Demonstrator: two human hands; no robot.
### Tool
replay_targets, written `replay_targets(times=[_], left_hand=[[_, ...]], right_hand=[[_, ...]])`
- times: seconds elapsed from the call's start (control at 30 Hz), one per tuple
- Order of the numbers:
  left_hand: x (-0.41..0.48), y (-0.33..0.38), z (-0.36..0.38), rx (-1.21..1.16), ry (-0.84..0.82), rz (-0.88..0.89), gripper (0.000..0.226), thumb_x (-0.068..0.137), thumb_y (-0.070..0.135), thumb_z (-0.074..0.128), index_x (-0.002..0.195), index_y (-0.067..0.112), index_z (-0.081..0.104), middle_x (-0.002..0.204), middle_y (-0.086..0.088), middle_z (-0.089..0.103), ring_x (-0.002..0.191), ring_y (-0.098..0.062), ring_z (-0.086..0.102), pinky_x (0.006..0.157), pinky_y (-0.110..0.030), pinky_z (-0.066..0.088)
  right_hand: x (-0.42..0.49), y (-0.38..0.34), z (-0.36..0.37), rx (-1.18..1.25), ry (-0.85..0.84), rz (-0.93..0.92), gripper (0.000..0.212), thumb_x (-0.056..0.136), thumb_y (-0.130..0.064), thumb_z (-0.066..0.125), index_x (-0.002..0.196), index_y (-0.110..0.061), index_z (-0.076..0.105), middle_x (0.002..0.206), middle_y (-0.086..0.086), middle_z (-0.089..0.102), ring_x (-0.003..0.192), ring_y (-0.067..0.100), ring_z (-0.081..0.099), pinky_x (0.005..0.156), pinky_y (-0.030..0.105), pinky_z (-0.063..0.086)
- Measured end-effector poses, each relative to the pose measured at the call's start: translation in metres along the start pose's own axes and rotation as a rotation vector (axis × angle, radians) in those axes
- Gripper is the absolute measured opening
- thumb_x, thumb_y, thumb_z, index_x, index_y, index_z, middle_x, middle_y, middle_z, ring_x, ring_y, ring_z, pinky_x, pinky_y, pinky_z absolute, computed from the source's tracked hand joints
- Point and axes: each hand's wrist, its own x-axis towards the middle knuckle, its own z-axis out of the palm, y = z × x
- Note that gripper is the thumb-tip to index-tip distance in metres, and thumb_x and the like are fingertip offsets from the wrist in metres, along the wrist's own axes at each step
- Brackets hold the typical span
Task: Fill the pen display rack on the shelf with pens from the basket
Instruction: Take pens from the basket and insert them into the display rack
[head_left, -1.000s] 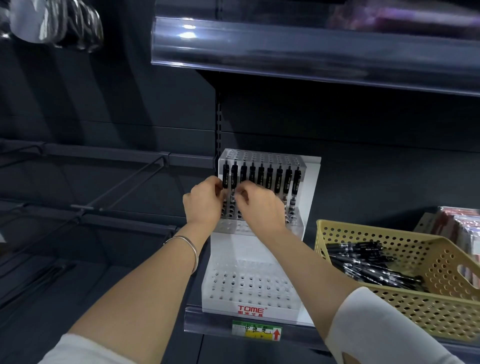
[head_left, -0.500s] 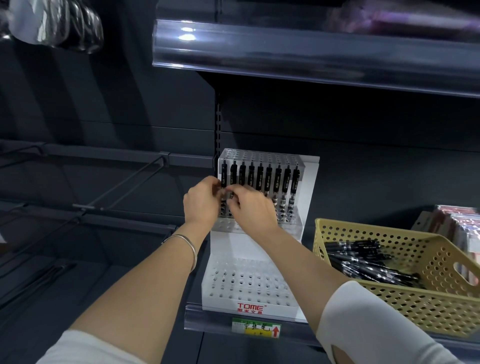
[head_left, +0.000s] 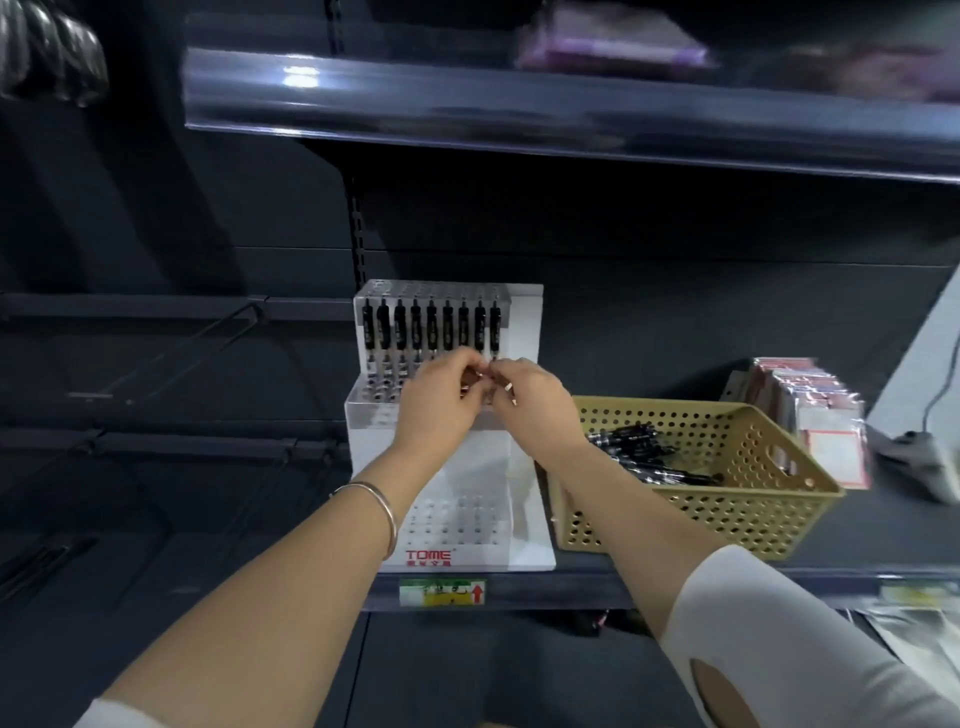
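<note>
The white stepped pen rack (head_left: 523, 322), marked TOME, stands on the shelf. Its top tier carries a row of several black pens (head_left: 431, 327). The lowest tier (head_left: 457, 519) shows only bare holes. My left hand (head_left: 439, 410) and my right hand (head_left: 537, 410) meet fingertip to fingertip in front of the middle tier, hiding most of it. The left fingers pinch dark pens (head_left: 470, 385). Silver pen tips (head_left: 509, 387) stick out of the right fingers. Right of the rack, the tan perforated basket (head_left: 727, 519) holds several black pens (head_left: 641, 449).
An upper shelf edge (head_left: 519, 111) overhangs the rack. Packaged goods (head_left: 815, 410) stand behind the basket at the right. Left of the rack are bare metal shelf brackets (head_left: 182, 343). A price label (head_left: 441, 592) sits on the shelf lip below the rack.
Both hands have shifted from the rack's left end toward its right side, still together at the middle tier. The view has swung, so the basket now shows more fully.
</note>
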Motion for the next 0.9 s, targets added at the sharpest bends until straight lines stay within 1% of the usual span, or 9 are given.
replay_targets(times=[0.1,0.2,0.33,0.43,0.5,0.6,0.67,0.77,0.9], left_hand=[[-0.01,0.022,0.027,0.02,-0.11,0.043,0.016,0.087,0.018,0.061,0.103,0.015,0.062,0.098,-0.001,0.066,0.094,-0.02,0.058,0.085,-0.036,0.046],[-0.018,0.042,0.052,0.061,-0.203,0.104,0.02,0.088,0.02,0.06,0.107,0.016,0.061,0.103,-0.001,0.066,0.097,-0.02,0.058,0.087,-0.037,0.046],[-0.02,0.062,0.079,0.113,-0.299,0.178,0.019,0.09,0.022,0.057,0.109,0.018,0.061,0.111,0.004,0.063,0.103,-0.017,0.055,0.086,-0.027,0.042],[-0.017,0.068,0.099,0.129,-0.409,0.162,0.018,0.091,0.022,0.056,0.108,0.02,0.061,0.11,0.004,0.062,0.097,-0.014,0.056,0.081,-0.025,0.044],[-0.013,0.067,0.113,0.149,-0.454,0.137,0.014,0.09,0.021,0.057,0.104,0.02,0.06,0.104,0.003,0.063,0.089,-0.014,0.057,0.075,-0.026,0.045],[-0.003,0.064,0.13,0.188,-0.555,0.08,0.013,0.089,0.024,0.059,0.102,0.022,0.058,0.1,0.003,0.063,0.09,-0.015,0.058,0.08,-0.032,0.048],[0.005,0.065,0.137,0.247,-0.661,0.061,0.018,0.088,0.025,0.06,0.106,0.024,0.057,0.102,0.004,0.062,0.091,-0.014,0.057,0.08,-0.031,0.047],[0.018,0.064,0.148,0.291,-0.815,0.079,0.033,0.087,0.025,0.063,0.119,0.023,0.053,0.114,0.004,0.058,0.101,-0.014,0.053,0.084,-0.03,0.044],[0.028,0.07,0.17,0.316,-0.957,0.127,0.051,0.084,0.022,0.065,0.131,0.021,0.046,0.127,0.0,0.055,0.111,-0.019,0.053,0.094,-0.036,0.046]], right_hand=[[-0.02,0.033,-0.022,0.008,0.032,0.07,0.03,0.094,-0.013,0.044,0.116,-0.019,0.064,0.113,0.003,0.061,0.1,0.021,0.058,0.078,0.033,0.05],[-0.035,0.062,-0.042,-0.028,0.034,0.109,0.029,0.096,-0.015,0.044,0.117,-0.016,0.062,0.113,0.003,0.061,0.099,0.02,0.06,0.079,0.031,0.05],[-0.05,0.106,-0.059,-0.044,-0.087,0.175,0.026,0.095,-0.017,0.047,0.114,-0.017,0.065,0.103,0.003,0.068,0.08,0.018,0.065,0.073,0.034,0.055],[-0.057,0.135,-0.071,-0.063,-0.179,0.234,0.024,0.094,-0.016,0.049,0.111,-0.017,0.066,0.097,0.003,0.069,0.068,0.013,0.06,0.063,0.027,0.05],[-0.054,0.145,-0.077,-0.077,-0.209,0.228,0.023,0.094,-0.015,0.05,0.112,-0.016,0.065,0.099,0.002,0.068,0.072,0.013,0.059,0.065,0.025,0.047],[-0.044,0.158,-0.078,-0.101,-0.296,0.216,0.023,0.092,-0.014,0.053,0.112,-0.016,0.065,0.104,0.002,0.066,0.086,0.015,0.06,0.075,0.028,0.049],[-0.039,0.167,-0.077,-0.102,-0.392,0.239,0.024,0.091,-0.015,0.056,0.113,-0.016,0.065,0.11,0.003,0.065,0.096,0.017,0.06,0.081,0.027,0.047],[-0.034,0.178,-0.078,-0.129,-0.547,0.271,0.027,0.092,-0.014,0.057,0.118,-0.015,0.063,0.119,0.003,0.061,0.107,0.019,0.056,0.091,0.029,0.043],[-0.031,0.192,-0.08,-0.155,-0.571,0.33,0.027,0.091,-0.01,0.057,0.117,-0.014,0.065,0.122,0.005,0.06,0.112,0.02,0.054,0.092,0.026,0.04]])
